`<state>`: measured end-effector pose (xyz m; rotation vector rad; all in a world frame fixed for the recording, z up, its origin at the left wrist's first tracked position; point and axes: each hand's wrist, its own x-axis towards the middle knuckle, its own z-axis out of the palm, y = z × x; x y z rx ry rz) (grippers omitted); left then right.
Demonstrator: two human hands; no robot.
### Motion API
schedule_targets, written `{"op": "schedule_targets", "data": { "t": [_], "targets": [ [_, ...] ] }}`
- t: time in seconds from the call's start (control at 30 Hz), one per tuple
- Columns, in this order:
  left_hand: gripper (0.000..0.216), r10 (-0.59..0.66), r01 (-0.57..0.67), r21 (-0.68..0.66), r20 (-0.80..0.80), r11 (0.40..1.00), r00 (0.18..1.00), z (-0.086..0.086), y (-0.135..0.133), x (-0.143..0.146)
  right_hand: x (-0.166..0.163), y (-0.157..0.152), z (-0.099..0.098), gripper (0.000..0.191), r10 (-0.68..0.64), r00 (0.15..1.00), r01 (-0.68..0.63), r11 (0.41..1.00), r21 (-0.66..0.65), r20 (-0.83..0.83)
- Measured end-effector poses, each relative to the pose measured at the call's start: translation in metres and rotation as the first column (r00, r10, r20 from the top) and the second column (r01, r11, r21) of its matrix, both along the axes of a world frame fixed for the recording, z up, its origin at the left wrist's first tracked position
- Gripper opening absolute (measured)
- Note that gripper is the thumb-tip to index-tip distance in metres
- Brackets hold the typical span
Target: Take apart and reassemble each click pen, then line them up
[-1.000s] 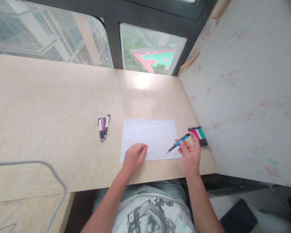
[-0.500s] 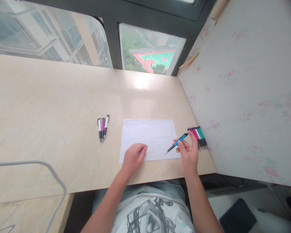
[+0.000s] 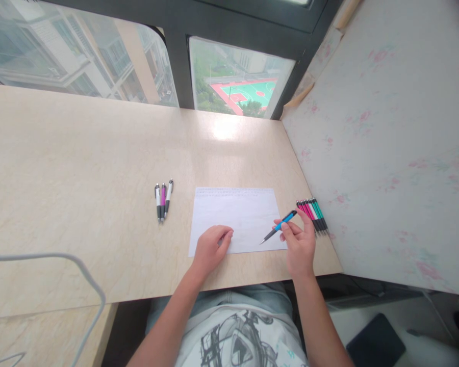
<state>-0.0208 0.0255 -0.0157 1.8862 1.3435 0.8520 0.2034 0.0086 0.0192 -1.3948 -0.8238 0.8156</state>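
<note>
Right hand [image 3: 300, 248]: grip pinching pen [image 3: 278, 227], long axis slanting over right edge of paper [image 3: 245, 211], tip toward its near left. Left hand [image 3: 211, 246] loosely curled, over paper.

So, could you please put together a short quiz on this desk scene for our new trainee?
1. True or false: the right hand holds a blue pen.
2. How many pens lie in the group to the left of the paper? A) two B) three C) six
3. Fill the gap: in the row of pens on the right, the pen nearest the wall is ___ and black.

Key: 1. True. 2. B. 3. Green.
</note>
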Motion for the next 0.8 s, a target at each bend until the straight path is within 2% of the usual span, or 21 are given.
{"op": "schedule_targets", "data": {
  "t": [0.3,0.37,0.5,0.7,0.73,0.8],
  "targets": [
    [0.018,0.0,0.0,0.007,-0.001,1.0,1.0,0.002,0.001,0.001,0.002,0.003,-0.003,0.068,-0.009,0.999,0.007,0.999,-0.041,-0.052],
    [0.018,0.003,-0.003,0.003,-0.003,1.0,1.0,0.002,0.001,0.0,0.004,0.003,-0.006,0.06,-0.026,0.996,0.023,0.999,-0.047,-0.081],
    [0.018,0.0,0.0,0.006,-0.01,1.0,1.0,0.004,0.001,0.0,0.007,0.005,-0.012,0.028,-0.053,0.994,0.044,0.995,-0.091,-0.091],
    [0.018,-0.001,0.001,0.008,-0.03,1.0,1.0,0.003,0.002,0.001,0.009,0.023,-0.012,0.026,0.033,0.989,-0.042,0.997,-0.063,-0.145],
    [0.018,-0.002,0.003,0.007,-0.034,1.0,0.999,0.003,0.001,0.001,0.011,0.028,-0.013,0.028,0.063,0.985,-0.072,0.996,-0.051,-0.161],
    [0.018,-0.002,0.002,0.002,-0.04,1.0,0.999,0.002,0.001,0.001,0.015,0.04,-0.016,0.044,0.137,0.976,-0.148,0.988,-0.054,-0.168]
  ]
}}
